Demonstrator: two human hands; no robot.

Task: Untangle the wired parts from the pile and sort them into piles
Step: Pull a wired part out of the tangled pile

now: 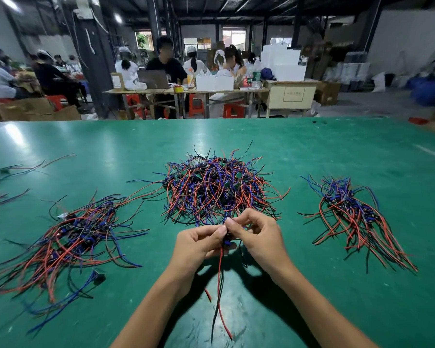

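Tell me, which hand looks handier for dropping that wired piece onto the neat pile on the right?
Probably the right hand: it lies nearer the right pile. Both it and the left hand pinch the wired part, so the left would have to let go first.

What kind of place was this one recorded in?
Most likely a factory or assembly workshop. Heaps of wired parts lie on a large green worktable, other workers sit at a long table behind, and cardboard boxes stand under a bare industrial roof.

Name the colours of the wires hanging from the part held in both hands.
Red and black wires, clearest in the head view.
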